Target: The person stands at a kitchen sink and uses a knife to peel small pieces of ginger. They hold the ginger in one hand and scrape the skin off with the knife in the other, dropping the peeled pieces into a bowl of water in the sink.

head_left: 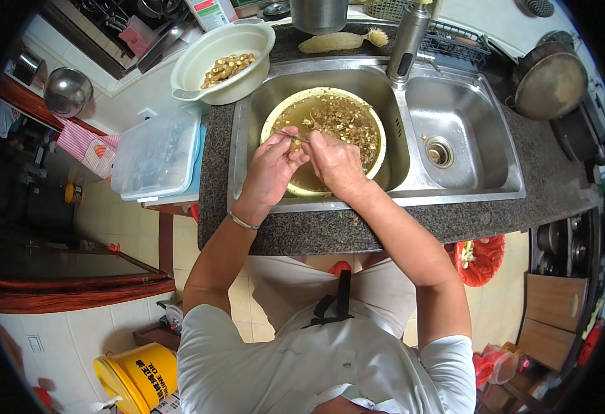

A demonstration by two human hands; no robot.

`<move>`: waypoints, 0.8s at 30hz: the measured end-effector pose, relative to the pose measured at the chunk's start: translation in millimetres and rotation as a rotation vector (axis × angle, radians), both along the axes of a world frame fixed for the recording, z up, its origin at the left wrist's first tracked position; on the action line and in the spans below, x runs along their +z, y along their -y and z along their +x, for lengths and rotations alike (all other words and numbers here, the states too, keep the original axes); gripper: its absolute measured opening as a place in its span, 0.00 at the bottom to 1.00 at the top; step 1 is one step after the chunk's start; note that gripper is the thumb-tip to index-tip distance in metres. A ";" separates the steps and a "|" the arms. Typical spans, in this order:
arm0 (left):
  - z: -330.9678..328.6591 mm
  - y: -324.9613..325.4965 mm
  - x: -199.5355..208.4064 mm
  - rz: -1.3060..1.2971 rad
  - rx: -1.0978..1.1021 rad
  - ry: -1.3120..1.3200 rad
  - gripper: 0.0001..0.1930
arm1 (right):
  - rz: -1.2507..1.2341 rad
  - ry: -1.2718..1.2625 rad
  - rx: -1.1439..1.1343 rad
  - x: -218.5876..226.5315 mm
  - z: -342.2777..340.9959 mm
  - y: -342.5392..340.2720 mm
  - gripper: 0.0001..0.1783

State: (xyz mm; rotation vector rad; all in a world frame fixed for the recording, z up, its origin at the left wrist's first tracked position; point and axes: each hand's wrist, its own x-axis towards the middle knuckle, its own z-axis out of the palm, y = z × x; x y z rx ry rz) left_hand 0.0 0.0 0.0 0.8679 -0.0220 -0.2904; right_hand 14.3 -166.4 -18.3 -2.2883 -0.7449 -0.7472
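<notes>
Mid-frame, left hand (269,168) pinches small brown piece (296,145), right hand (337,162) grips thin tool (295,136): likely trimming, next calling for a turn.

The sink (447,199) leaves its right basin (464,117) open from the front edge; a faucet (408,48) obstructs the back edge, a wide bowl (382,146) the left basin (393,165).

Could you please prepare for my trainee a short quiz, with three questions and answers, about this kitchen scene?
1. True or false: the round, pale-yellow basin stands in the left rectangular steel sink bowl.
2. What lies in the round, pale, two-handled bowl: A) red peppers, B) small brown pieces, or C) spoons?
3. Which bare hand has the thin, silver-coloured band at its wrist?
Key: 1. True. 2. B. 3. The left hand.
</notes>
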 end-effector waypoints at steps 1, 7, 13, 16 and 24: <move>-2.1 4.6 4.2 0.010 0.030 -0.013 0.13 | 0.008 0.007 -0.009 -1.7 0.9 -0.5 0.09; 0.3 6.6 8.5 0.005 0.045 0.032 0.14 | 0.120 -0.116 -0.009 0.9 2.7 -1.7 0.09; 5.4 -5.1 4.8 0.067 -0.048 0.134 0.18 | 0.258 -0.224 0.061 2.6 1.1 10.7 0.08; 8.6 -9.1 1.9 0.078 -0.080 0.153 0.17 | 0.218 -0.210 0.092 4.6 -3.2 8.4 0.08; 9.4 -4.8 0.2 0.090 -0.097 0.139 0.17 | 0.162 -0.196 0.065 8.5 -4.2 9.5 0.09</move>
